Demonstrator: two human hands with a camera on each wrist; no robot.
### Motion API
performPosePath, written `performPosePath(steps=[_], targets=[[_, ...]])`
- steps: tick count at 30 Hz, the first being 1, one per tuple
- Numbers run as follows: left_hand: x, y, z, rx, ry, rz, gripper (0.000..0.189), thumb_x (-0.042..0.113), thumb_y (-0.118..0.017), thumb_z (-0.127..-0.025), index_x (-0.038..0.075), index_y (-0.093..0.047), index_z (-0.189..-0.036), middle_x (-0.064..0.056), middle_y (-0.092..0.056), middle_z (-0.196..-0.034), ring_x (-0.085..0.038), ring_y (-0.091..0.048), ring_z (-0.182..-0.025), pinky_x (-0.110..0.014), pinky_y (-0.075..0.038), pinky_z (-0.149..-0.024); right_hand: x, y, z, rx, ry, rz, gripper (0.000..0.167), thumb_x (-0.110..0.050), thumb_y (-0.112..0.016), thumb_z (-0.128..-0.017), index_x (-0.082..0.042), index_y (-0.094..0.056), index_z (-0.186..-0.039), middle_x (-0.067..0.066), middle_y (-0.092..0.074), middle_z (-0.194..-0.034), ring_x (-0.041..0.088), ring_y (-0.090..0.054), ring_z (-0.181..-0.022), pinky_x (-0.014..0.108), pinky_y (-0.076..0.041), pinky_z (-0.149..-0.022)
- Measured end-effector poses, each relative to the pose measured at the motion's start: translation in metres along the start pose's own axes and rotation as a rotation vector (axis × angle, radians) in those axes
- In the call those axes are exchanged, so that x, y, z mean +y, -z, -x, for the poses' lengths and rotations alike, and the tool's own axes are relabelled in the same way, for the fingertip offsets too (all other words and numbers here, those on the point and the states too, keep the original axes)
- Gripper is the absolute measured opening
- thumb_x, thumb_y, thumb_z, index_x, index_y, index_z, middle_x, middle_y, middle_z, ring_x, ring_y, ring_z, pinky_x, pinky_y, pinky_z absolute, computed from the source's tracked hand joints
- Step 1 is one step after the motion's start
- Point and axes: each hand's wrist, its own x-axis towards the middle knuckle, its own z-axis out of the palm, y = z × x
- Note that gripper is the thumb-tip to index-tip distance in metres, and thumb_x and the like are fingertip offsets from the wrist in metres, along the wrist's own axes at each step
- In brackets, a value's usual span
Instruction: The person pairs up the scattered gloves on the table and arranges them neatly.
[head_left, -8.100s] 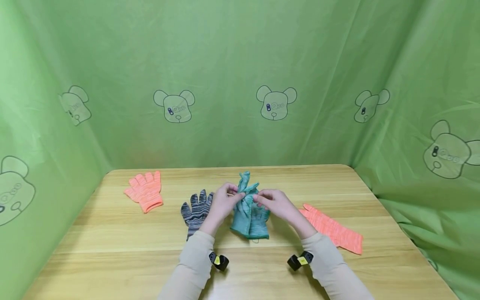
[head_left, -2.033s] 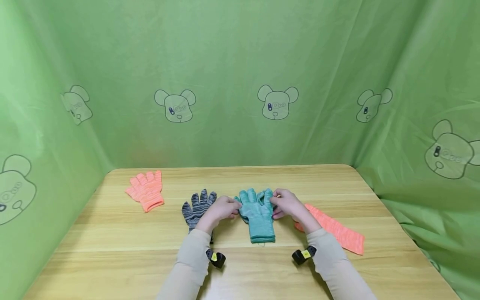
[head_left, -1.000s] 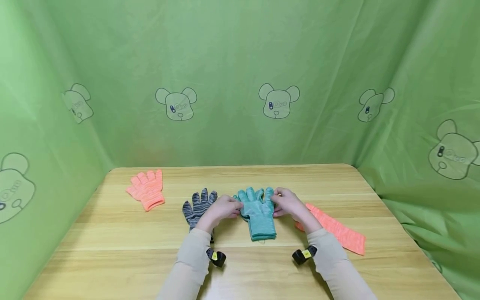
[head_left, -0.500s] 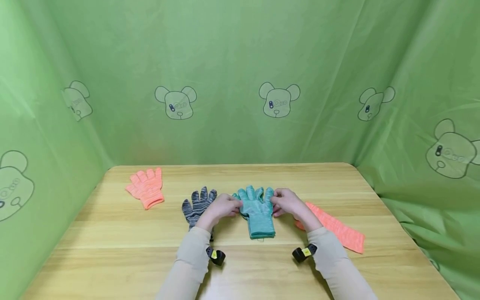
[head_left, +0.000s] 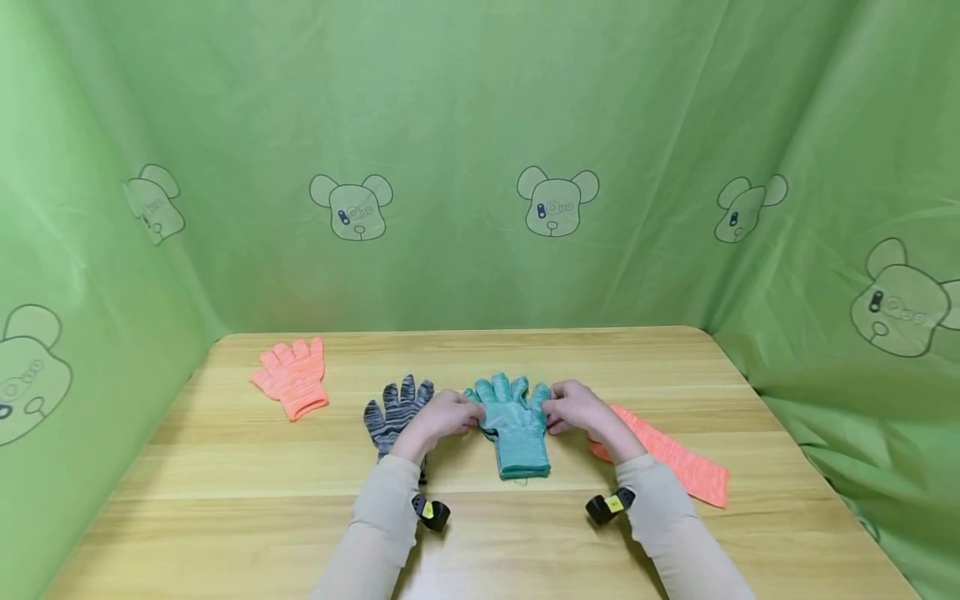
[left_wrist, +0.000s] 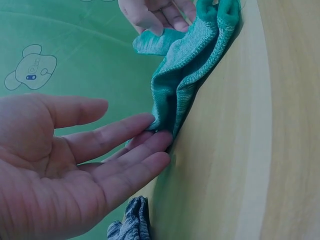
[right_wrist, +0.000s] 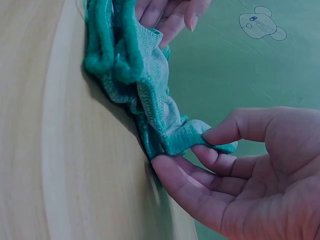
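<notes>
Pinching a finger of the layered teal knitted fabric gloves [head_left: 519,429], at the lower centre of the frame, between thumb and finger of the right hand [head_left: 577,406]. Touching the opposite edge with nearly straight fingers of the left hand [head_left: 447,412], thumb apart. Could skew upper layer from lower by tugging at that pinch, with only light contact opposite as brace. Could also brush the grey-and-black striped knitted glove [head_left: 393,417], left of centre, by lowering the left wrist [head_left: 411,446].
</notes>
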Motion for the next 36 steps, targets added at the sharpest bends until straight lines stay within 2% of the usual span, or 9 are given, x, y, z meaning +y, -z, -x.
performPosePath(steps=[6,11,16,21,24,29,36], targets=[[0.0011,-0.0011,-0.0006,0.024,0.005,0.006,0.031,0.017,-0.057,-0.095,-0.007,-0.068,-0.112,-0.018,-0.067,-0.115,-0.027,-0.066,-0.103,-0.038,-0.057,-0.091,0.0000,0.0025,-0.0010,0.010,-0.002,0.010,0.020,-0.003,-0.051,-0.090,-0.007,-0.043,-0.073,0.014,-0.061,-0.077,0.020,-0.067,-0.070,0.036,-0.062,-0.067],[0.0020,-0.0006,0.0006,0.033,0.005,0.024,0.034,0.017,-0.056,-0.097,-0.008,-0.063,-0.119,-0.020,-0.064,-0.119,-0.030,-0.066,-0.104,-0.038,-0.057,-0.092,-0.0030,0.0052,0.0005,0.008,-0.028,0.011,0.012,-0.007,-0.053,-0.094,0.002,-0.055,-0.087,0.015,-0.063,-0.082,0.020,-0.066,-0.070,0.035,-0.062,-0.067],[0.0038,0.0022,0.0036,-0.009,0.016,0.031,0.034,0.015,-0.053,-0.098,-0.006,-0.060,-0.123,-0.021,-0.062,-0.118,-0.030,-0.067,-0.096,-0.037,-0.060,-0.085,-0.0024,0.0080,0.0011,-0.005,-0.041,0.023,0.018,-0.011,-0.055,-0.096,0.006,-0.059,-0.097,0.015,-0.063,-0.084,0.019,-0.064,-0.068,0.032,-0.060,-0.062],[0.0066,0.0018,0.0076,-0.108,0.041,0.044,0.032,0.014,-0.053,-0.098,-0.005,-0.059,-0.123,-0.025,-0.063,-0.104,-0.025,-0.066,-0.076,-0.036,-0.062,-0.075,0.0018,0.0101,0.0033,-0.081,-0.025,0.041,0.017,-0.011,-0.060,-0.094,0.005,-0.062,-0.092,0.014,-0.067,-0.079,0.016,-0.062,-0.061,0.028,-0.056,-0.054],[0.0047,-0.0006,0.0067,-0.138,0.042,0.047,0.031,0.016,-0.054,-0.099,-0.005,-0.061,-0.120,-0.025,-0.063,-0.100,-0.021,-0.064,-0.070,-0.035,-0.062,-0.072,0.0025,0.0098,0.0063,-0.131,-0.011,0.062,0.018,-0.012,-0.062,-0.093,0.005,-0.062,-0.088,0.013,-0.068,-0.076,0.014,-0.061,-0.058,0.026,-0.055,-0.053],[0.0021,-0.0036,0.0046,-0.128,0.030,0.032,0.030,0.016,-0.056,-0.098,-0.007,-0.064,-0.115,-0.024,-0.066,-0.098,-0.020,-0.066,-0.071,-0.034,-0.062,-0.072,0.0026,0.0069,0.0077,-0.150,0.010,0.079,0.019,-0.011,-0.062,-0.093,0.002,-0.058,-0.080,0.013,-0.069,-0.073,0.013,-0.060,-0.055,0.025,-0.055,-0.051],[0.0024,-0.0058,0.0039,-0.095,0.026,0.023,0.030,0.016,-0.058,-0.096,-0.009,-0.064,-0.112,-0.025,-0.067,-0.105,-0.030,-0.069,-0.083,-0.035,-0.061,-0.076,0.0002,0.0018,0.0061,-0.092,0.023,0.098,0.016,-0.006,-0.060,-0.093,-0.002,-0.053,-0.079,0.014,-0.066,-0.075,0.015,-0.059,-0.058,0.026,-0.054,-0.052]])
